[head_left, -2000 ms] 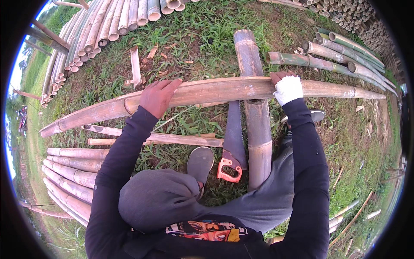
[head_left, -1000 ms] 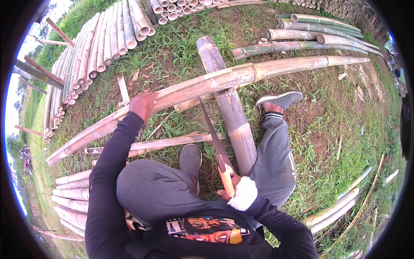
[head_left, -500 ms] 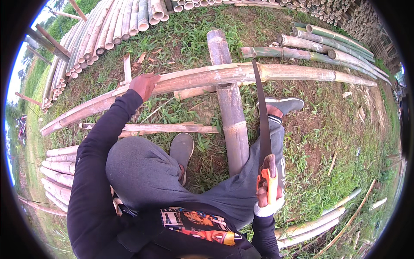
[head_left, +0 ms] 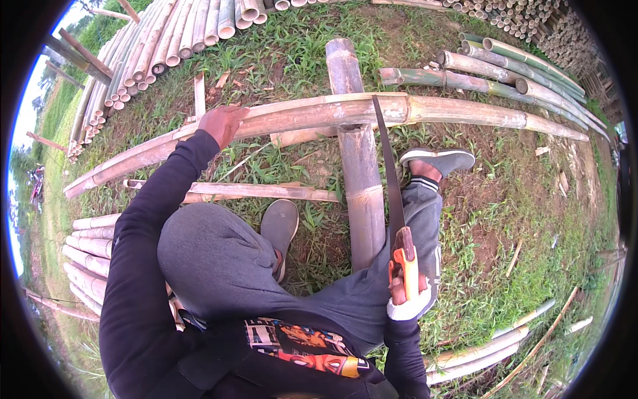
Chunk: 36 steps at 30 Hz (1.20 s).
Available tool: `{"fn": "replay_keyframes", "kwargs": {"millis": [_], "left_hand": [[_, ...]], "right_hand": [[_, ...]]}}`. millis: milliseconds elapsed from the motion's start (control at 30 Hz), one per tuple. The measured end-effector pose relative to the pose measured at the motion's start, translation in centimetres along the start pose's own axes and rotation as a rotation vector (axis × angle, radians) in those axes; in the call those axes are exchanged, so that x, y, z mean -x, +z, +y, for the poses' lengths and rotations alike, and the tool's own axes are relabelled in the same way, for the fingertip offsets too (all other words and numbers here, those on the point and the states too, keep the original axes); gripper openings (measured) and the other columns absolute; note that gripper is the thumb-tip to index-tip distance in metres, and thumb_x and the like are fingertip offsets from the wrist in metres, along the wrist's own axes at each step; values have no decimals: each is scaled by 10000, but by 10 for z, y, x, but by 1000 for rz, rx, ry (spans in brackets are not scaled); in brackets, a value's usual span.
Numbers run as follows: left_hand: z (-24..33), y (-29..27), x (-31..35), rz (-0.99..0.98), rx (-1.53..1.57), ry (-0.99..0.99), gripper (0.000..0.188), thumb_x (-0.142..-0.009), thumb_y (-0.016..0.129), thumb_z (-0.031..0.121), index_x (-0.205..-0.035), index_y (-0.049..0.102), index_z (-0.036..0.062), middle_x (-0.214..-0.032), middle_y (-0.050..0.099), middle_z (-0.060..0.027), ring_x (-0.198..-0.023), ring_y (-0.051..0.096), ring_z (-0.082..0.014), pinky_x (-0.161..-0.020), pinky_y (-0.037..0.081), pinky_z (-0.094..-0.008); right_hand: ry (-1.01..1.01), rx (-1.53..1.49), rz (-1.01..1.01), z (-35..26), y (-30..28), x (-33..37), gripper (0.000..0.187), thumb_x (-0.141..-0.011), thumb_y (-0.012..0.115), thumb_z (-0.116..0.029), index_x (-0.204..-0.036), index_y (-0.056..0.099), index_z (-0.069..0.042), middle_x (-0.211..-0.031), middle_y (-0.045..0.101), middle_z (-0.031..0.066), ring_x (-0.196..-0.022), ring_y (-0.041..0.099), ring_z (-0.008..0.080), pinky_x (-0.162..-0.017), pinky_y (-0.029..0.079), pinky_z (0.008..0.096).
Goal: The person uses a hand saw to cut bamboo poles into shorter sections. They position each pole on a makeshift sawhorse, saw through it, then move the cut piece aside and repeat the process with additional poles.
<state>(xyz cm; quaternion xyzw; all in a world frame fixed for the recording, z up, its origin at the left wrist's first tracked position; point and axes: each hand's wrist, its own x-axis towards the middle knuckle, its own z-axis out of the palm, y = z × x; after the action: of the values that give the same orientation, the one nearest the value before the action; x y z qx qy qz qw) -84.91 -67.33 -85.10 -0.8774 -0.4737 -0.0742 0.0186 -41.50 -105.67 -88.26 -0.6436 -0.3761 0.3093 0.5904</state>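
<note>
A long tan bamboo pole (head_left: 292, 118), with what looks like a split upper edge, lies across in front of me. My left hand (head_left: 222, 125) grips it left of the middle, fingers pressed together over its upper edge. Low on the right, my right hand (head_left: 399, 287) is closed round the orange handle of a handsaw (head_left: 391, 179). The saw's long dark blade points away from me, its far end at the pole just left of a node. Beneath the pole runs a thick greyish bamboo log (head_left: 364, 199), which props it up.
Split bamboo strips (head_left: 266, 193) lie on the grass between the pole and my feet. Stacked bamboo poles (head_left: 186, 33) stand at the far left, with green poles (head_left: 465, 81) at the far right. More poles lie near left (head_left: 90, 256) and near right (head_left: 478, 352).
The saw has shifted left along the bamboo pole, from right at the node to just left of it. My left hand keeps its place on the pole. The whole view has moved slightly.
</note>
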Motion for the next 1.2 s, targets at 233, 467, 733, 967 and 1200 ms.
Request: {"fn": "replay_keyframes", "kwargs": {"millis": [233, 467, 733, 967, 1200], "left_hand": [[5, -2, 0, -36, -15, -64, 414, -913, 686, 96, -1324, 683, 148, -1273, 714, -123, -1144, 668, -375, -970, 561, -459], [1, 0, 2, 8, 8, -39, 419, -907, 691, 86, -1319, 693, 161, -1278, 714, -131, -1147, 673, -363, -984, 557, -453], [0, 0, 0, -3, 16, -26, 391, -922, 680, 109, -1309, 703, 164, -1275, 717, -132, -1155, 672, -369, -994, 556, -455], [3, -4, 1, -26, 19, -61, 425, -925, 676, 109, -1346, 680, 169, -1307, 704, -127, -1181, 661, -356, -1020, 544, -449], [-1, -16, 24, 122, 67, -44, 430, -882, 711, 70, -1308, 668, 103, -1258, 682, -135, -1163, 644, -369, -988, 533, -469]], "right_hand": [[16, 76, -60, -3, -4, 0, 159, -811, 672, -72, -941, 624, 5, -764, 645, 69, -616, 602, 130, -609, 513, 287], [43, 60, -78, -2, -3, -4, 127, -832, 639, -59, -937, 616, 8, -783, 631, 88, -607, 604, 141, -596, 515, 298], [210, 103, -66, -7, -10, -3, 105, -814, 656, -50, -864, 587, 12, -810, 623, 62, -748, 603, 136, -787, 570, 350], [36, 120, -29, 9, -4, -6, 59, -836, 631, -41, -885, 609, -15, -702, 610, 56, -563, 574, 118, -546, 484, 275], [249, -112, 125, -21, -16, 9, 133, -757, 624, -26, -886, 605, -1, -690, 597, 62, -509, 551, 134, -497, 470, 251]]}}
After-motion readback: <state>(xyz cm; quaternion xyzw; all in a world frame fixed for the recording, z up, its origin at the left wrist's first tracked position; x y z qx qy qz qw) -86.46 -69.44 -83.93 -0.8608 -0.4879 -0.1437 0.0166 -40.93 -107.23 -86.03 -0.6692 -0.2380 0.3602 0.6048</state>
